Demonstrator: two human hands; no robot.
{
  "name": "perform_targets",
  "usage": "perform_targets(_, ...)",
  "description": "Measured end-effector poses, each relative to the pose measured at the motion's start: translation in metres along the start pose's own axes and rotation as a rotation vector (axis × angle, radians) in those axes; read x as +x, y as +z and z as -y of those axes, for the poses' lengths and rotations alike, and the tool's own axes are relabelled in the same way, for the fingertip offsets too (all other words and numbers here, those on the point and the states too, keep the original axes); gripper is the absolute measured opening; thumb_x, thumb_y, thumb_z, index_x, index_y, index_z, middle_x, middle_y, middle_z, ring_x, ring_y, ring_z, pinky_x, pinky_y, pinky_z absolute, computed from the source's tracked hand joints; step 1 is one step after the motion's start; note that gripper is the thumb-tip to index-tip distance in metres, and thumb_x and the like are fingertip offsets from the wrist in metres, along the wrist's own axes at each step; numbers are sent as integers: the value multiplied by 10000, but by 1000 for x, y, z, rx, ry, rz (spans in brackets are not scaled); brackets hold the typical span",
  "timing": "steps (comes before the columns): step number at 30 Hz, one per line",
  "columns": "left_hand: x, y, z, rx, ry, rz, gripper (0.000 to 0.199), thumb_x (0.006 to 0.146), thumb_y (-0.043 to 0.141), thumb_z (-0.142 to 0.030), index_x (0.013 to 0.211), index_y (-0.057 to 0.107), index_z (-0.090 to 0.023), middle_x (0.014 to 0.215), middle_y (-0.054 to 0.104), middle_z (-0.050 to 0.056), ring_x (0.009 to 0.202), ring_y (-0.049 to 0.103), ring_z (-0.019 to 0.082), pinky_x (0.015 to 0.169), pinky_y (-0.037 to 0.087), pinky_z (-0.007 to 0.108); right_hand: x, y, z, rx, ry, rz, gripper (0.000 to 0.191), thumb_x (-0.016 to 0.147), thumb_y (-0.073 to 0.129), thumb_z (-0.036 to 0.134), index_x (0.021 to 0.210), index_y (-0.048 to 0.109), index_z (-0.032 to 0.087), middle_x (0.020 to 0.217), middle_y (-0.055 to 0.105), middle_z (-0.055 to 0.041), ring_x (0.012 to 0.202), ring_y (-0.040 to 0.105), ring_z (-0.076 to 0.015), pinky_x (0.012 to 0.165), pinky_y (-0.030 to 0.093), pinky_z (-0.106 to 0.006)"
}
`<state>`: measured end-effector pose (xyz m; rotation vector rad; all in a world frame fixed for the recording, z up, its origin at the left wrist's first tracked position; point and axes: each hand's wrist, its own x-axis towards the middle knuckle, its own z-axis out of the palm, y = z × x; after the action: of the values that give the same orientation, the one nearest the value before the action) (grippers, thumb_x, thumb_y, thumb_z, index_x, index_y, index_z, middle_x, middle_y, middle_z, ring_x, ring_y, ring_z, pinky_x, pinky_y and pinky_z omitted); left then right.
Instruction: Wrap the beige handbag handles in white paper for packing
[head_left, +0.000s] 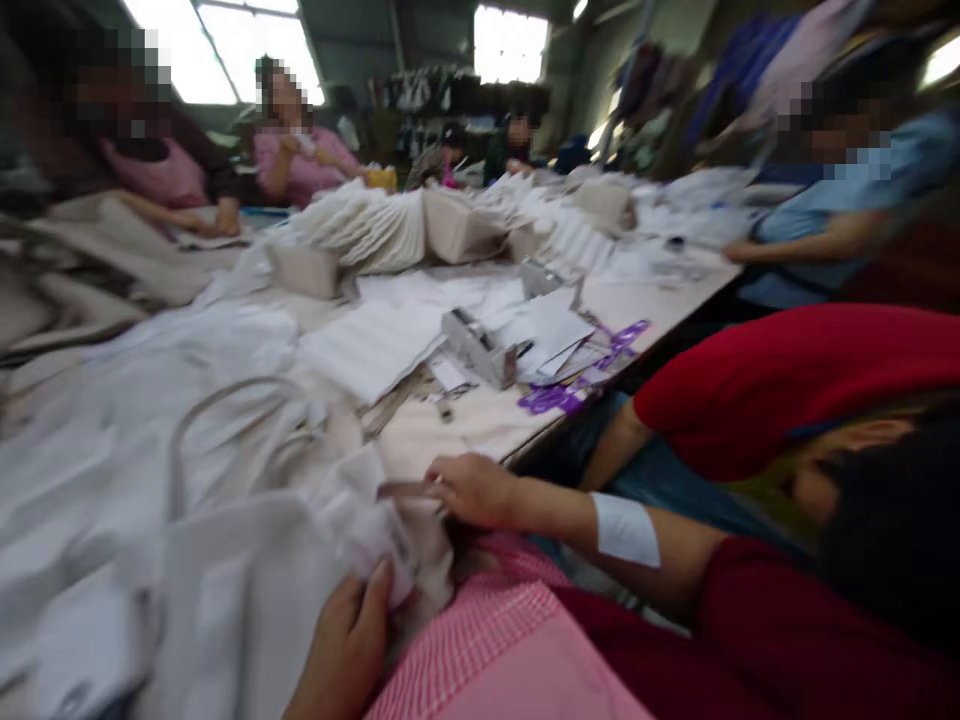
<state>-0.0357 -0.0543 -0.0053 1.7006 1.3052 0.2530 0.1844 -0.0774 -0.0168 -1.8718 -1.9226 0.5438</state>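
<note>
In front of me lies an off-white cloth bag with a looped handle. My left hand is closed at its near right side, the thumb pressing on a bunched white cloth piece. My right hand is closed just beyond, pinching a narrow brownish strip that reaches toward the cloth. Blur hides whether the strip is a strap or a small tool. A white patch sits on my right forearm. Beige fabric hangs between the hands.
White cloth heaps cover the left side of the table. Toward the middle are a grey tape dispenser, stacked white sheets and purple ribbon. A red-sleeved co-worker leans in close at right; several other people work around the table.
</note>
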Motion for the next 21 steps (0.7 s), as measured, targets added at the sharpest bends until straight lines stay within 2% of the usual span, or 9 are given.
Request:
perform_targets(2,-2,1,9,-185,-14,104,426,884,470,-542,747,605,-161,636,627,34,578,551,182,533,439,277,1,-3,-1,91,17,-21,234,927,518,305,944,696,153,842,719,-76,780,641,-176,699,420,-265)
perform_targets(4,-3,2,16,-329,-48,154,440,881,481,-563,787,589,-147,639,598,18,547,511,146,515,411,249,2,-4,-5,176,-15,-9,208,912,540,276,881,710,161,781,705,-48,721,613,-151,685,399,-254)
perform_targets(11,-7,2,26,-553,-60,217,389,902,521,-502,810,592,-130,663,585,16,599,525,127,591,417,240,-7,-23,-6,176,-50,74,208,869,561,247,814,748,177,678,678,-10,631,564,-132,627,352,-246)
perform_targets(15,-6,4,33,-623,-71,218,365,891,556,-491,869,603,-130,685,601,14,611,533,129,601,425,247,-8,-23,-2,227,-21,150,194,827,579,214,782,766,190,634,679,4,583,543,-124,600,335,-246)
perform_targets(21,-11,5,35,-566,-64,168,391,879,567,-518,850,598,-129,667,608,17,610,551,140,599,434,257,-5,-16,15,149,-44,122,196,796,588,172,691,753,167,580,647,-18,545,489,-118,567,299,-250)
